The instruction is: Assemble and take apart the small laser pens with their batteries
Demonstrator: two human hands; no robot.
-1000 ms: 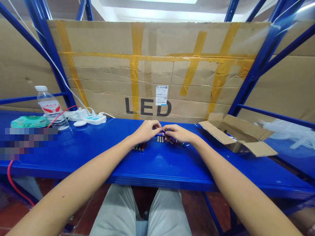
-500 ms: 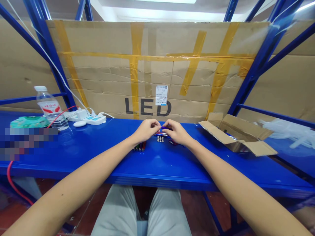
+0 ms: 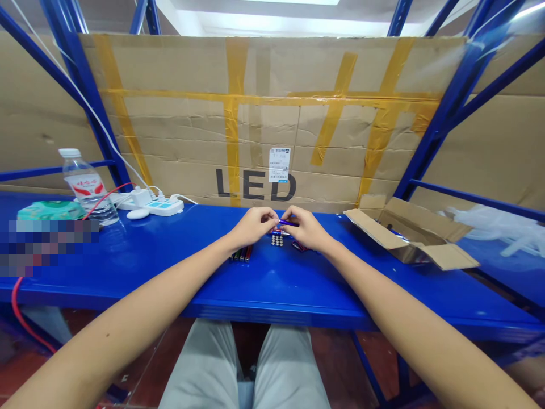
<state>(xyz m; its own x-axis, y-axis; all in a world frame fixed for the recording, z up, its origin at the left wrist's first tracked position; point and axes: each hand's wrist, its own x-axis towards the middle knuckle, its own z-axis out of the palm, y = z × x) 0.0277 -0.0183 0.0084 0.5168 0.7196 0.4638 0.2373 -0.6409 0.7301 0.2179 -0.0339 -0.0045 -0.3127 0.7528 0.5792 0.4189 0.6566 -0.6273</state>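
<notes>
Above the middle of the blue table, my right hand (image 3: 303,225) is closed around a slim blue tube (image 3: 288,223), which looks like a penlight body and lies nearly level. The fingertips of my left hand (image 3: 256,222) are pinched at the tube's left end; whatever small piece is between them is too small to make out. Just below the hands is a neat grid of small silvery round cells (image 3: 277,241). More blue and silver tubes (image 3: 279,232) rest behind it, partly hidden. Several dark and red tubes (image 3: 242,254) stand by my left wrist, and dark red pieces (image 3: 299,246) lie under my right hand.
An open cardboard box (image 3: 409,230) with tubes inside stands at the right. On the left are a water bottle (image 3: 88,187), a green tissue pack (image 3: 51,211) and a white power strip (image 3: 157,204) with cables. A large carton (image 3: 183,125) closes off the back.
The blue tube in my right hand has tilted slightly and shows more of its length. Both hands stay in nearly the same place.
</notes>
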